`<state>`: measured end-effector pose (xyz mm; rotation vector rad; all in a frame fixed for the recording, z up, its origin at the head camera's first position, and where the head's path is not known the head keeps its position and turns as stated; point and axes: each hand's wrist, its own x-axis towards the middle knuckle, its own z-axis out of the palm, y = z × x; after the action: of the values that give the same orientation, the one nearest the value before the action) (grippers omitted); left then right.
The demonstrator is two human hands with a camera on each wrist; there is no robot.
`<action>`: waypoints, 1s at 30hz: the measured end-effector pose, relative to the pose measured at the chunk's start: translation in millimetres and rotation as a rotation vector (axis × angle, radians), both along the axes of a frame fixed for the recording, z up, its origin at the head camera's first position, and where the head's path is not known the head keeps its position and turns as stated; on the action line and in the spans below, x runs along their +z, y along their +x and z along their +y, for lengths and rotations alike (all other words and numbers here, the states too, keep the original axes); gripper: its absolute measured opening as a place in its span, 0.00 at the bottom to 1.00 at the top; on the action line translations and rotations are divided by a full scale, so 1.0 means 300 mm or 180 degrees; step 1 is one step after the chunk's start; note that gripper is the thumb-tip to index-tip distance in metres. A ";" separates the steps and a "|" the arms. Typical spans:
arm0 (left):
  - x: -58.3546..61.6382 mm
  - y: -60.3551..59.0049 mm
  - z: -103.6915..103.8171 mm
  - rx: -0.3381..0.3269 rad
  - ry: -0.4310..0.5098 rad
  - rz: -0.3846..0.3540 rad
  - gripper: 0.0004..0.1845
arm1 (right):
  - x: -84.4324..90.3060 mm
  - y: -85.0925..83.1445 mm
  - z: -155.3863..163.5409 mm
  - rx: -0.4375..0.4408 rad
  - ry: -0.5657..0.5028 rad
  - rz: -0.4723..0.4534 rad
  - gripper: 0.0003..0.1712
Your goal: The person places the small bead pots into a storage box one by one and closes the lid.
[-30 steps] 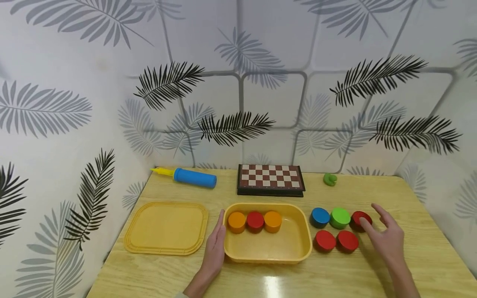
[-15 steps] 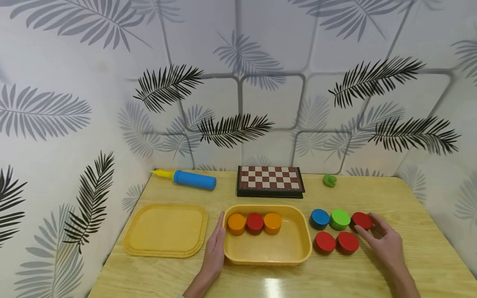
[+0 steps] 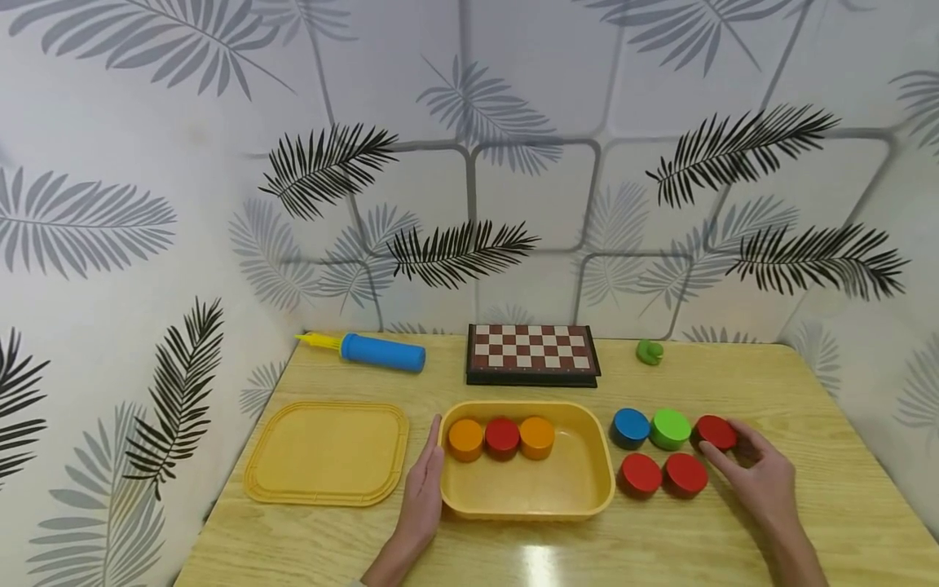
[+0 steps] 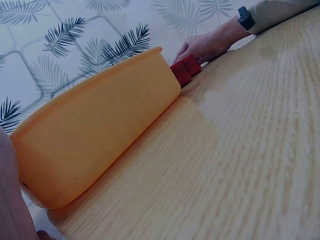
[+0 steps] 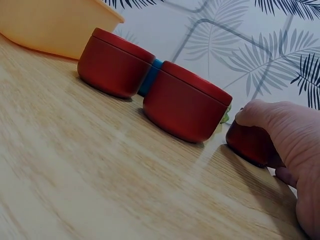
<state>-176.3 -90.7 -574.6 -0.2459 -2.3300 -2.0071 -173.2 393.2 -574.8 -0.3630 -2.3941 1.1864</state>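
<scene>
A: Right grip (image 3: 763,481)?
B: Thumb and fingers curled to tub width, pinching the rightmost red tub (image 3: 715,434), hand at its 4 o'clock. Can't tell if it's off the tabletop (image 3: 829,448).
A: Neighbours, clock per head view?
B: Green tub (image 3: 671,430) just beside at 9, blue tub (image 3: 631,429) past it. Two front reds (image 3: 685,476) side by side, nearer one at 7.
A: Left grip (image 3: 421,493)?
B: Fingers straight, flat on the bin's (image 3: 543,487) 9 o'clock wall. Not wrapped on anything.
A: Bin contents?
B: Orange (image 3: 465,439), red (image 3: 502,439), orange (image 3: 537,439), in a row toward 12.
A: Around the bin?
B: Lid (image 3: 330,452) flat at 9, pump (image 3: 383,352) at 10, chessboard (image 3: 531,352) at 12, green toy (image 3: 649,352) at 2.
</scene>
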 end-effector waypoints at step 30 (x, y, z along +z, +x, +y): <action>0.003 0.000 0.002 -0.0003 0.0004 0.0079 0.29 | 0.006 0.000 -0.011 -0.0357 -0.0528 0.0142 0.32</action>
<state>-176.2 -90.1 -573.6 -0.2700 -2.3143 -1.9943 -173.1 389.9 -573.1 -0.5108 -2.2130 1.3305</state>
